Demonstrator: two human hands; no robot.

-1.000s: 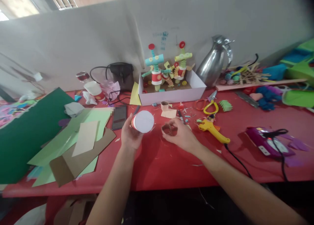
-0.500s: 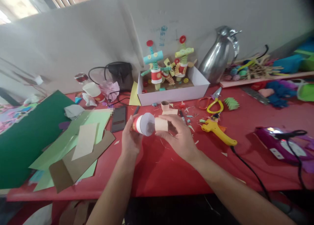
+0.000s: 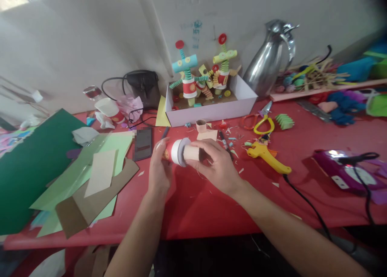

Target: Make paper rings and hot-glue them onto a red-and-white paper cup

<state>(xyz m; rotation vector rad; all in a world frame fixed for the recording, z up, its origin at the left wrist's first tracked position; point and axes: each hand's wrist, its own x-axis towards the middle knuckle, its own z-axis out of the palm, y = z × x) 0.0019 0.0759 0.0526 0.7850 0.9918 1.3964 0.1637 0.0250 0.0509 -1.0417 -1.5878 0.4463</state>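
My left hand point(image 3: 159, 168) is closed round a red and white paper cup point(image 3: 175, 151), tipped on its side with its pale end towards the right. In my right hand point(image 3: 219, 164) is a short beige paper tube point(image 3: 191, 152), pinched between thumb and fingers. The tube's left end meets the cup's pale end; whether it is fixed there I cannot tell. Just behind my hands stands another short paper tube point(image 3: 201, 126), beside a flat beige paper piece point(image 3: 208, 134). A black marker point(image 3: 225, 144) lies close to my right fingers.
A white box point(image 3: 211, 115) holds paper-cup figures point(image 3: 190, 87). Scissors point(image 3: 263, 123), a yellow glue gun point(image 3: 269, 159) with a cord and a purple device point(image 3: 338, 172) lie to the right. A phone point(image 3: 142, 144), green paper point(image 3: 121, 144) and cardboard point(image 3: 93, 204) lie left. A steel jug point(image 3: 267, 63) stands behind.
My right hand has moved the paper tube left against the cup's end, closing the small gap. The cup has turned a little, so its end faces me less.
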